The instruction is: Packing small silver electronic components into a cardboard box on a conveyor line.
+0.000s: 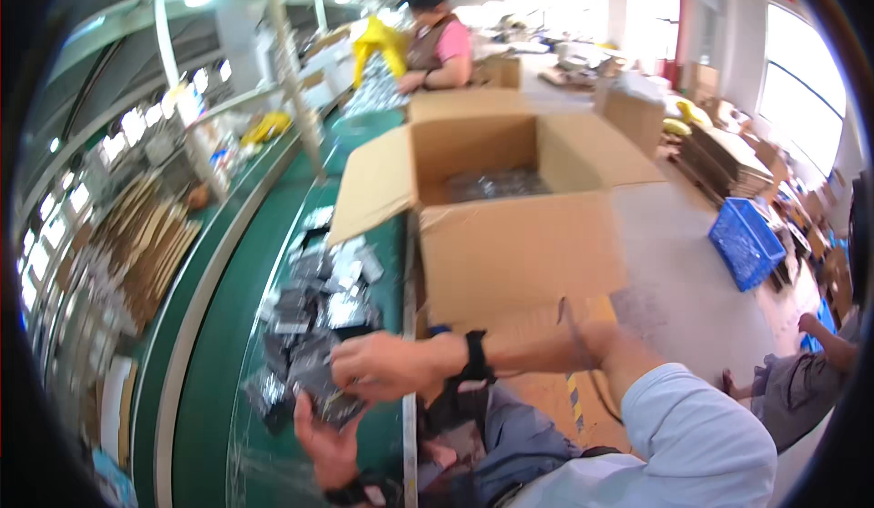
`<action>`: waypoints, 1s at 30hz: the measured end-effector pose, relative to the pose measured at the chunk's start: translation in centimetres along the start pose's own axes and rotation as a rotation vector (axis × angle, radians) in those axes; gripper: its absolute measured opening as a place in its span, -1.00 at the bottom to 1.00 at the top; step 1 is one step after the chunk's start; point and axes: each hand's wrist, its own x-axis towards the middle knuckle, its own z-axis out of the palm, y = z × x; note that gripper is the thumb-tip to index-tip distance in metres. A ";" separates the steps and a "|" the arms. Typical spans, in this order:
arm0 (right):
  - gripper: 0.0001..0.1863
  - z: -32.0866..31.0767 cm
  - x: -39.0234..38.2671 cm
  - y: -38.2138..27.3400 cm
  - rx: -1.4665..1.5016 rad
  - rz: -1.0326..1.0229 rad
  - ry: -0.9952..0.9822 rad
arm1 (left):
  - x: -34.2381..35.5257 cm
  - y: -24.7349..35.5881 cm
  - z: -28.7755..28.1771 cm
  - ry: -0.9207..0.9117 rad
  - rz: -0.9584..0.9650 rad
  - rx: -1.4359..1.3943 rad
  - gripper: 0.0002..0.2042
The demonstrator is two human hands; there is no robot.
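Both my hands are on a dark, glossy plastic packet (323, 382) over the green bench surface (205, 390). My left hand (323, 440) holds it from below, thumb raised along its side. My right hand (382, 362) grips its upper edge with curled fingers. Around and beyond the packet lies a heap of similar dark and silvery packets (328, 280). To the right, beyond my forearms, stands a large open cardboard box (519, 248) with clear-wrapped items (496, 183) inside.
A co-worker (442, 48) stands at the far end beside a yellow sack (373, 44). Another person (828, 353) is at the right edge. A blue crate (746, 244), stacked flat cardboard (724, 167) and a metal post (291, 80) are also around.
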 end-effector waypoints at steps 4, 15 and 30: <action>-0.86 -0.7 -2.4 -0.6 0.242 0.203 0.043 | 1.9 -1.8 0.2 -0.026 -0.045 -0.018 -0.55; -0.81 8.2 -9.0 -4.7 0.031 0.044 -0.399 | 2.3 2.4 -2.4 0.177 0.490 0.288 -0.56; -0.90 6.2 -19.9 -6.0 0.295 0.399 -0.263 | 3.6 5.8 -0.2 -0.642 0.252 2.305 -0.33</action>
